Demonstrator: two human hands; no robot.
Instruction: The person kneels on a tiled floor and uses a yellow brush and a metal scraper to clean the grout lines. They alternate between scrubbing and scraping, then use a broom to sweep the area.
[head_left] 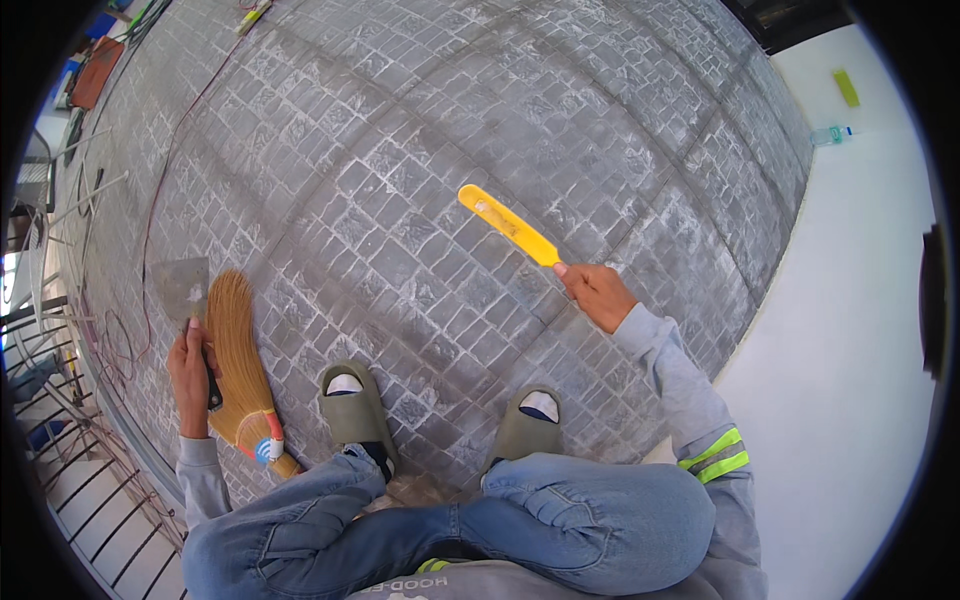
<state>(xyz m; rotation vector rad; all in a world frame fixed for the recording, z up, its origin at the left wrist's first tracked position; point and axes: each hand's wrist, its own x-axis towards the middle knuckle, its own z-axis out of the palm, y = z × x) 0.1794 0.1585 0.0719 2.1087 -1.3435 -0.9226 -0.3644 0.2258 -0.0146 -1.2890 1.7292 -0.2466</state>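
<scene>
My left hand (pixel 190 372) is closed round the dark handle of a scraper (pixel 182 285), whose wide grey metal blade points away from me. Just right of it lies a straw hand broom (pixel 238 335) on the grey floor, its bristles at the far end. With thumb and fingers my right hand (pixel 598 294) grips the near end of a long, narrow yellow tool (pixel 505 222) with a rounded far end. Whitish residue shows on its face. Whether the tool touches the floor I cannot tell.
Grey block-patterned floor (pixel 390 170) spreads ahead, with whitish residue in its joints. A white surface (pixel 850 270) borders it at right, with a plastic bottle (pixel 830 135) and a yellow-green strip (pixel 846 88). A thin red cable (pixel 165 170) and black railing bars (pixel 80 470) are at left.
</scene>
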